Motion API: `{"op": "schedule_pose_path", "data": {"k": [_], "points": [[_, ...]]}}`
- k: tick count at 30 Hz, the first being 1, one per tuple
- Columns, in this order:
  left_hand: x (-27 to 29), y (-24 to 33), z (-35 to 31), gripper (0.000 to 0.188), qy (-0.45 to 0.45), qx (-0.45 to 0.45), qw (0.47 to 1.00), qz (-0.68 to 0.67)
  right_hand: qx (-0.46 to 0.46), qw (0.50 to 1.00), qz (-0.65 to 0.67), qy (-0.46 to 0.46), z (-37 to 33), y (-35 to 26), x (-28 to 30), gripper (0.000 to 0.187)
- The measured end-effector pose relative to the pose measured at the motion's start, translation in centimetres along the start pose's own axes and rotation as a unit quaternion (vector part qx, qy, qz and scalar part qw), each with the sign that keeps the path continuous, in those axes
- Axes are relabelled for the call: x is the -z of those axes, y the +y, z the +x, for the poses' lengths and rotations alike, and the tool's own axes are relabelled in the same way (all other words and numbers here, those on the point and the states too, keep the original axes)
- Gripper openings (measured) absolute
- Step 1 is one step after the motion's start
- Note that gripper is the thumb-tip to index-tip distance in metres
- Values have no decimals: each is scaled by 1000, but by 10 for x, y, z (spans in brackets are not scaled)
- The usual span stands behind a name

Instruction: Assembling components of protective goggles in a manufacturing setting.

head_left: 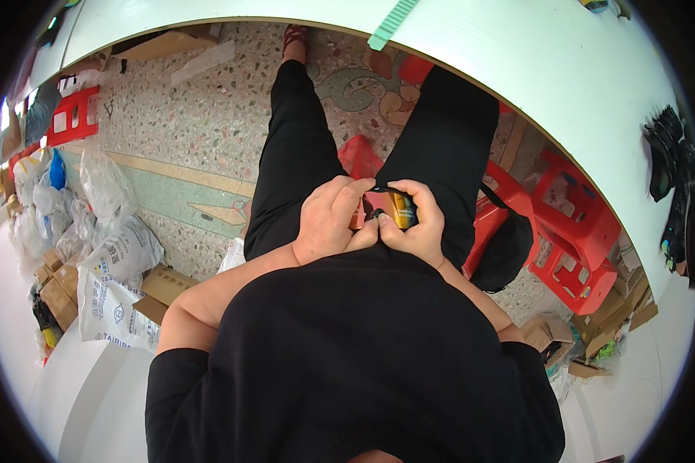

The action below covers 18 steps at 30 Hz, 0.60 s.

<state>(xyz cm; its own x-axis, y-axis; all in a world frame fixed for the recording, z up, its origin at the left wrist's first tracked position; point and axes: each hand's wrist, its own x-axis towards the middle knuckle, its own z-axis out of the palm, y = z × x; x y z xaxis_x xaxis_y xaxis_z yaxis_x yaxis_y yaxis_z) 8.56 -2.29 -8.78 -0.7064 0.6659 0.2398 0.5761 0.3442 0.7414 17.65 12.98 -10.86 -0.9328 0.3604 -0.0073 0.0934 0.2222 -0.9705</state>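
**Both hands on a small box, held over the lap**

White table curves ahead; red stools right. Left hand and right hand close together, clamped on a small box. Step looks like prying it open; needs thumb pressure, steady grip.

A small red-and-yellow packet held over the lap; white printed sacks lower left.

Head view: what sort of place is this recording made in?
Probably a small workshop or packing room. Cardboard boxes and filled plastic bags are piled on a speckled stone floor, with red plastic stools beside a white table. Both hands hold a small phone-like object.
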Motion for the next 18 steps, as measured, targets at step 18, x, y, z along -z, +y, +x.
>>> {"op": "schedule_pose_path", "data": {"k": [18], "points": [[-11,-13,25,47,-182,176,902,-351,109,944,-312,-16,-14,-24,95,49]]}}
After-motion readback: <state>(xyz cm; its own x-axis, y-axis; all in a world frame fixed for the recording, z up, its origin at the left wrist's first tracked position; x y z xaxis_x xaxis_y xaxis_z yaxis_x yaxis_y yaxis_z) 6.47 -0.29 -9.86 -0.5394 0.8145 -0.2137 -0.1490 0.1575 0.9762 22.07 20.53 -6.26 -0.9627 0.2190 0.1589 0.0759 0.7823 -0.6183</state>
